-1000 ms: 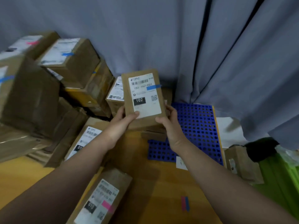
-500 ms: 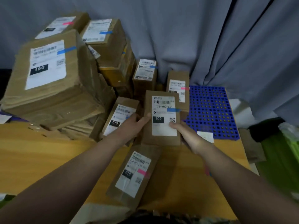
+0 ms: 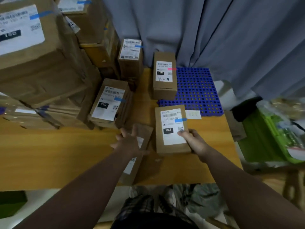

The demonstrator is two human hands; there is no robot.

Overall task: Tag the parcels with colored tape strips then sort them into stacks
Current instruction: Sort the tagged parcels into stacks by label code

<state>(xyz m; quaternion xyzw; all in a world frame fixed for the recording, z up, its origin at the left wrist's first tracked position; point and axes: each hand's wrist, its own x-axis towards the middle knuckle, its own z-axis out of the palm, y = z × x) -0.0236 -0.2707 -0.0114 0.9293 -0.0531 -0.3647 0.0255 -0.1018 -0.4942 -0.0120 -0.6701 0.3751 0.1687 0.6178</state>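
Observation:
My right hand (image 3: pixel 194 140) grips the near right corner of a small brown parcel (image 3: pixel 170 128) marked 102, which carries a blue tape strip and lies on the wooden table (image 3: pixel 66 154). My left hand (image 3: pixel 127 141) hovers with spread fingers over a flat brown parcel (image 3: pixel 140 152) lying at the table's front; I cannot tell if it touches it. A parcel marked 010 (image 3: pixel 109 103) with blue tape leans on the stack to the left. Behind stands a parcel with pink tape (image 3: pixel 164 75), and another with blue tape (image 3: pixel 131 53).
Large stacked cardboard boxes (image 3: pixel 38 52) fill the left side of the table. A blue perforated mat (image 3: pixel 196 90) lies at the back right under a grey curtain (image 3: pixel 214 38). A white slip (image 3: pixel 193 114) lies beside the mat. A green bin (image 3: pixel 270 136) stands to the right.
The 102 parcel came down from in front of me to the table, moving right. My left hand let go of it and moved over the flat parcel; my right hand keeps hold.

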